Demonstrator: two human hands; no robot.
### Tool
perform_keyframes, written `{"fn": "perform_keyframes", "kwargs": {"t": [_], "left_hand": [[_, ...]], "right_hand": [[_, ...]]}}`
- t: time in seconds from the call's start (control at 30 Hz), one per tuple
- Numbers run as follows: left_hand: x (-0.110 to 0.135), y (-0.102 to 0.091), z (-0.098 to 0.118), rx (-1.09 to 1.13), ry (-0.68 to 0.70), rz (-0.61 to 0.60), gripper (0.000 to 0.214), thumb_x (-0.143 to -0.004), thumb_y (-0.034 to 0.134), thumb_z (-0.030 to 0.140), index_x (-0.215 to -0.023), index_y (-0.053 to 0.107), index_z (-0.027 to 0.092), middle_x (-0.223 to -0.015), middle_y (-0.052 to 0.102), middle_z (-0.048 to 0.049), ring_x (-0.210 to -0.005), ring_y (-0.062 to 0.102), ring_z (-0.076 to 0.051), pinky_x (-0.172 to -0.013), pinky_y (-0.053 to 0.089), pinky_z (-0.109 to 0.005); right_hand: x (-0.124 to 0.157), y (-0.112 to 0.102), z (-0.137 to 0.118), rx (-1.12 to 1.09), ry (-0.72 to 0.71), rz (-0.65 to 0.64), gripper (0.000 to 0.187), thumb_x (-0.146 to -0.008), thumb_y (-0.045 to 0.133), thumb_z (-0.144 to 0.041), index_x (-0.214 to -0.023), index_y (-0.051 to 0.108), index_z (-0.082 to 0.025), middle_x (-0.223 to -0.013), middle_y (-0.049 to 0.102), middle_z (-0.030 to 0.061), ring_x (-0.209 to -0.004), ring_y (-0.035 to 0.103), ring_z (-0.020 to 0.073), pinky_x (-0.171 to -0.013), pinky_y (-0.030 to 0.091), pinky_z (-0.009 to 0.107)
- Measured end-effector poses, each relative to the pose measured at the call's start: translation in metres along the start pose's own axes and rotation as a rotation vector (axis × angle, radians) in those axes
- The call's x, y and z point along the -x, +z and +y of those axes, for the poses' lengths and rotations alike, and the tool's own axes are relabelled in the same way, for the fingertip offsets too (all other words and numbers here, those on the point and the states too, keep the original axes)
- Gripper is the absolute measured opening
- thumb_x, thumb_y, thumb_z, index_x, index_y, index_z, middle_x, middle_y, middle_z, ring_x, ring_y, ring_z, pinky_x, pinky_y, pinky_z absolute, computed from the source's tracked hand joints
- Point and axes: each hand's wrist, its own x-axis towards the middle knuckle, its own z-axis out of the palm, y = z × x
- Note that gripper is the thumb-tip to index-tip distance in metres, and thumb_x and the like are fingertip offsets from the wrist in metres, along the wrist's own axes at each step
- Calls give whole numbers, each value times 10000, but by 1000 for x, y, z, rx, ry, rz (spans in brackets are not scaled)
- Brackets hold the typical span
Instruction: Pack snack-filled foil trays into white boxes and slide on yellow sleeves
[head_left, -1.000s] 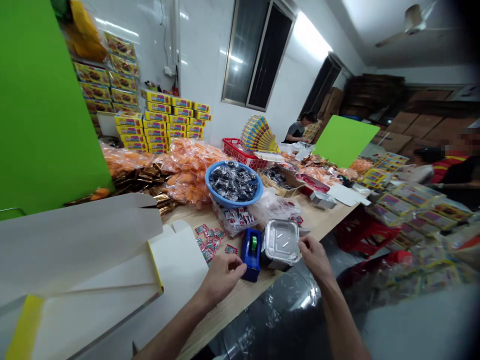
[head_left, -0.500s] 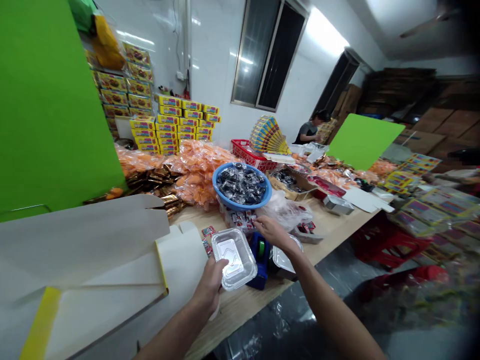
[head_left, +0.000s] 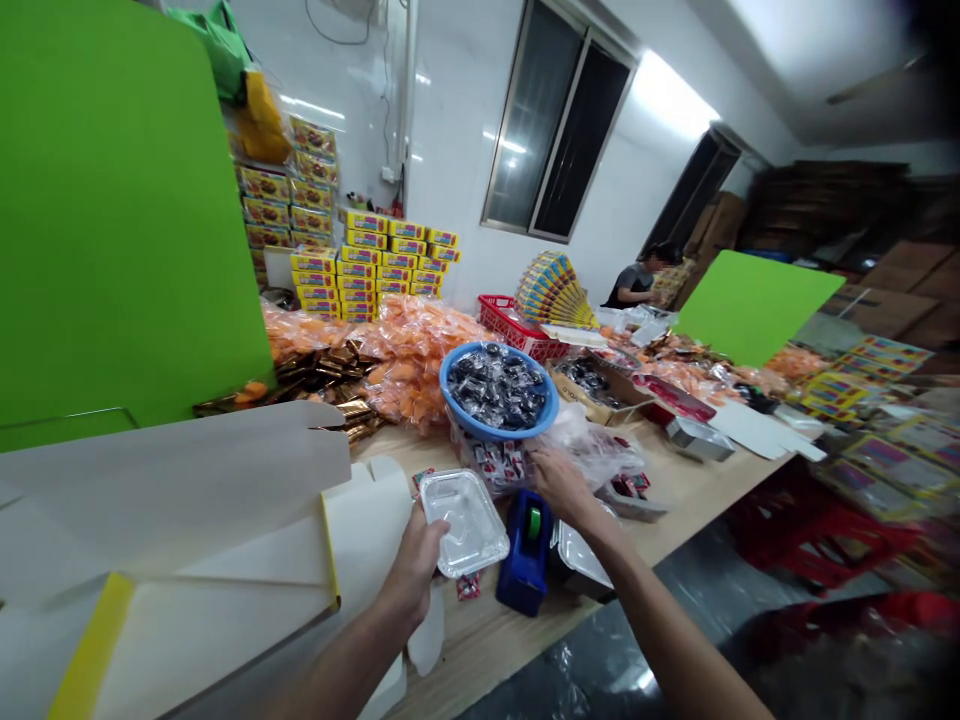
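Observation:
My left hand [head_left: 417,562] grips a silver foil tray [head_left: 466,530] by its left edge, thumb over the rim, tilted so its bare inside faces me. My right hand [head_left: 559,485] has its fingers curled at the side of a container of small printed sachets [head_left: 496,462]; the fingertips are partly hidden, and what they hold cannot be made out. On top of that container rests a blue basin [head_left: 553,405] full of dark wrapped pieces. Just below my right hand stands a blue tape dispenser [head_left: 523,570] with green tape. A red sachet [head_left: 468,587] lies below the tray.
An open white carton [head_left: 225,610] fills the left front. More foil trays [head_left: 589,555] stand right of the dispenser. Behind are orange packets [head_left: 416,350], yellow boxes [head_left: 375,270] and a red crate [head_left: 525,335]. A clear plastic bag [head_left: 592,445] lies right of the basin. A person [head_left: 634,285] sits far back.
The view has shifted, so the scene sits further right and lower. The foil tray has moved left off the tape dispenser, uncovering it. My right hand's fingertips show less at the sachet container.

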Motion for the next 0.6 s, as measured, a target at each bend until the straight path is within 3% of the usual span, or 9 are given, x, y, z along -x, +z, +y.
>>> {"fn": "perform_keyframes", "kwargs": {"t": [0.1,0.2,0.33,0.47,0.53,0.6], "left_hand": [[-3,6,1,-31,-28,13,581,-616,513,134,-1195,527,186,-1173,626,-86,-1076,571,-252,-827,479,-335],[-4,12,2,-40,-44,23,559,-582,501,98,-1132,562,179,-1052,662,-76,-979,606,-232,-793,484,-316],[-1,14,1,-3,-78,13,564,-570,489,77,-1120,563,179,-1015,670,-64,-906,625,-206,-778,488,-302],[2,7,-5,12,-105,-2,556,-576,495,89,-1122,561,174,-970,682,-66,-843,638,-205,-778,501,-326],[3,2,-6,3,-102,-14,566,-588,494,98,-1148,547,165,-929,689,-72,-788,645,-208,-749,514,-340],[4,-2,-2,-9,-93,-20,564,-617,493,107,-1178,526,160,-905,691,-78,-722,648,-207,-693,528,-347]], "right_hand": [[24,-21,-13,-439,-126,96,319,-884,394,-150,-1037,673,-160,-1082,690,89,-1007,625,197,-886,466,306],[21,-39,-21,-692,-206,74,260,-851,474,-202,-970,706,-190,-1089,696,61,-996,637,196,-874,481,307],[-39,-41,-13,-440,-51,216,216,-803,521,-158,-898,715,-167,-1077,698,76,-992,632,198,-900,450,296],[-100,-27,6,-229,93,166,206,-674,608,-78,-836,726,-123,-908,722,117,-894,642,251,-816,452,320],[-110,-22,11,-239,104,165,158,-643,613,-58,-741,720,-120,-817,717,113,-839,642,253,-774,449,316],[-105,-20,9,-253,111,201,161,-702,579,-85,-772,720,-121,-840,713,108,-844,632,230,-782,437,304]]}}
